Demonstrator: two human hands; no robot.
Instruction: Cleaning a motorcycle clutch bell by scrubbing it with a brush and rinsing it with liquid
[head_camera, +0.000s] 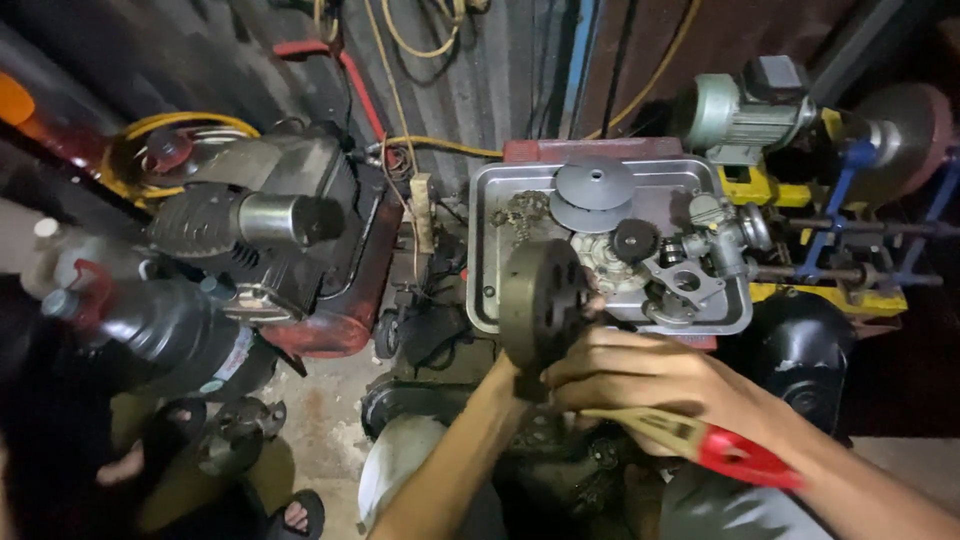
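The right hand (640, 375) is closed around a red-handled tool (720, 445); the left hand (525, 375), mostly hidden, grips a dark round flywheel (540, 300) at the metal tray's (485, 250) near edge. The tray holds pulleys (592, 192), a chain (520, 212) and a carburetor (725, 235), with little bare floor.

A dark plastic bottle (165, 330) lay at nine o'clock, bearing a pale label (232, 358) with red and teal markings.
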